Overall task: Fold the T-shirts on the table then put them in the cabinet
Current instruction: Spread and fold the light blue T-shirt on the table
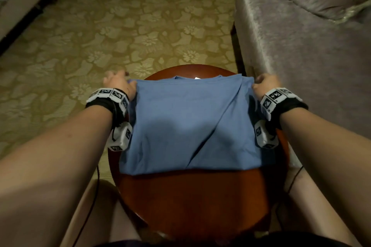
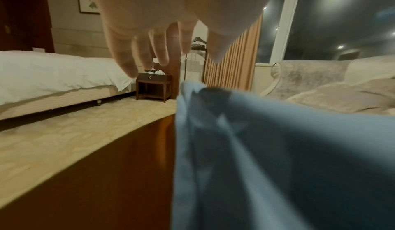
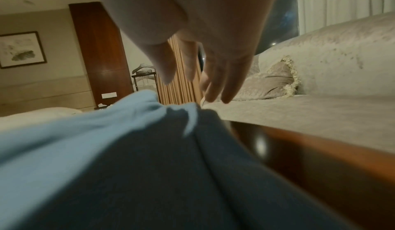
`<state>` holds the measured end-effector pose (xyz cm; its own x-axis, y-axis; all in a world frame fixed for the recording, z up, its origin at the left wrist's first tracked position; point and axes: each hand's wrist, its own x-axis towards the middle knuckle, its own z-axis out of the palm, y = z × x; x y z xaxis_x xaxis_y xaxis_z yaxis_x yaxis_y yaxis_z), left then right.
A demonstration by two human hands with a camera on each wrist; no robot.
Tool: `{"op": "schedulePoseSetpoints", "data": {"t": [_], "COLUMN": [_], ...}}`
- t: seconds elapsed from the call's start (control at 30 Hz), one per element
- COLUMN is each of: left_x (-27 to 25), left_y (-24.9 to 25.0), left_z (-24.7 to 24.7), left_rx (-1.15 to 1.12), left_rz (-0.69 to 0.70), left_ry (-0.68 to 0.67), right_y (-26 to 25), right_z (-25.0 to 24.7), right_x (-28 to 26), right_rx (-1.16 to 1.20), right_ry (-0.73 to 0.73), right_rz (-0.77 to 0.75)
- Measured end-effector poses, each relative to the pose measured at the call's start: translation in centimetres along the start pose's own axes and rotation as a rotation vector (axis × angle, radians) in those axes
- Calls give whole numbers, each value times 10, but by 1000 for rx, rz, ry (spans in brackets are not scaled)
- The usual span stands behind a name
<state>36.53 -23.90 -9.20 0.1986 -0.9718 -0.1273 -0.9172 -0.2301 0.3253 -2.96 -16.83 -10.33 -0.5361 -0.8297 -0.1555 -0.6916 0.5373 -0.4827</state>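
Cloth like this is soft and light. The blue T-shirt (image 1: pixel 190 126) will bend and sag wherever nothing holds it up, and it will not break. It lies in the middle of the head view, on the round brown worktop (image 1: pixel 192 202). It is already folded into a rough square. The neck opening and a small white tag (image 1: pixel 196 78) sit at the top edge of the square, so the shirt points toward the top of the frame. Its long way looks to run from left to right, but only a little, because the shape is close to square. A slanted crease runs down its right half.

The left hand (image 1: pixel 118 84) is at the top left corner of the shirt, and the right hand (image 1: pixel 265 84) is at the top right corner. In the wrist views the fingers (image 2: pixel 128 59) of the left hand hang down loose above the cloth, and so do the fingers (image 3: pixel 222 81) of the right hand. So each grip looks slack and holds nothing, with the cloth bunched up just under it.

I think the best places to take hold are those two top corners, pinching all the layers at once. If only one layer is caught, the fold could slide open.
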Motion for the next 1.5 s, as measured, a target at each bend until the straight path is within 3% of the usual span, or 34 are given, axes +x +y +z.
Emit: {"op": "schedulePoseSetpoints", "data": {"t": [0.13, 0.33, 0.43, 0.53, 0.6, 0.8, 1.07, 1.23, 1.37, 1.5], "left_x": [-47, -125, -157, -178, -184, -185, -180, -181, -183, -188], "left_y": [4, -3, -8, -11, -14, -17, -15, -19, -17, -20], "left_z": [-3, 20, 33, 48, 56, 54, 50, 47, 48, 51], "left_rx": [-37, 146, 191, 248, 277, 380, 380, 364, 328, 304], "left_rz": [102, 153, 155, 107, 49, 37, 21, 6, 13, 20], "left_ry": [-133, -215, -231, -343, -418, -479, -503, -493, -458, -459], "right_y": [5, 20, 26, 33, 37, 44, 67, 73, 60, 52], "right_z": [-7, -2, 4, 11, 13, 2, -31, -35, -36, -28], "right_x": [-52, -115, -135, -150, -154, -147, -138, -146, -148, -151], "right_rx": [-122, -312, -375, -425, -468, -466, -443, -510, -438, -406], "right_ry": [-169, -377, -383, -322, -306, -313, -317, -418, -318, -462], "right_rz": [14, 46, 19, -37, -38, -18, 51, 55, 51, 104]}}
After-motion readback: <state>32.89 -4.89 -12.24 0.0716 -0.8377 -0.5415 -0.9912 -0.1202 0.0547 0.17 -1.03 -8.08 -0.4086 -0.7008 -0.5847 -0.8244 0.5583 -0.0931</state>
